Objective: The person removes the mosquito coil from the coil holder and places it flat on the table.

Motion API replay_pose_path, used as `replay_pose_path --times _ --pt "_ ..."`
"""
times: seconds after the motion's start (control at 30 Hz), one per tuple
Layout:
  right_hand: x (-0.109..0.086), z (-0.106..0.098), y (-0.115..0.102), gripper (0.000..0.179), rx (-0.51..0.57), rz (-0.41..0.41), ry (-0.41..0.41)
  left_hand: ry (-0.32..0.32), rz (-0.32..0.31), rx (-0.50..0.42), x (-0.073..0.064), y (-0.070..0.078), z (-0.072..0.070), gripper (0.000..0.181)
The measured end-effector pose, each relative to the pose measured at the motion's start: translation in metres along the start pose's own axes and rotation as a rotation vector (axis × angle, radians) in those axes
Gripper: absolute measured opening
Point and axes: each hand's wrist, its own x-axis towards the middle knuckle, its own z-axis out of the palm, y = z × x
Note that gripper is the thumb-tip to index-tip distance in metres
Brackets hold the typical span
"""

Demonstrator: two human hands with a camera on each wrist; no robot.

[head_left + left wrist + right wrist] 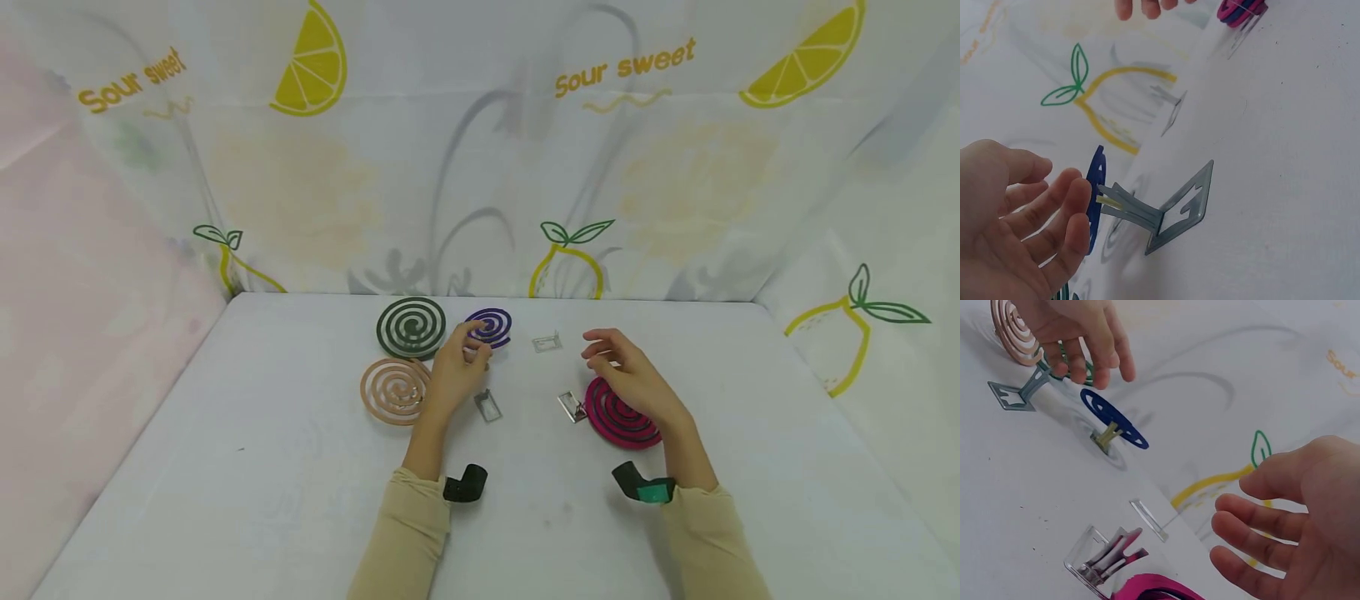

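A small blue-purple mosquito coil (501, 335) sits raised on a metal stand (1105, 439) toward the back of the table. My left hand (456, 371) hovers beside it, fingers loosely bent and holding nothing; the right wrist view shows a gap between fingertips and coil. Nearer me stands a bare metal coil stand (1204, 195) with upright prongs. My right hand (639, 383) hangs over a pink coil (622, 425), fingers relaxed and without anything in them. Dark layers show within the pink coil, and a metal stand (572, 407) lies against its left side.
A dark green coil (411, 327) lies at the back left, with a tan coil (386, 392) in front of it, partly covered by my left arm. One more metal stand (547, 342) is between the hands, farther back. A printed cloth (480, 167) hangs behind the white table (262, 500).
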Motion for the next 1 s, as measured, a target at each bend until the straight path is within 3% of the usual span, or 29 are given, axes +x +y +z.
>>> replay_pose_path --times 0.3,0.8,1.0 --pt "0.011 0.019 -0.002 0.038 0.001 -0.017 -0.028 0.069 -0.142 0.001 0.0 -0.008 0.0 0.05" --pt "0.027 0.045 -0.003 0.043 0.041 0.019 -0.077 0.092 -0.193 0.034 0.004 -0.015 -0.001 0.057" --pt "0.037 0.056 -0.003 0.045 0.11 0.028 -0.065 0.1 -0.217 0.045 0.003 -0.015 0.001 0.06"
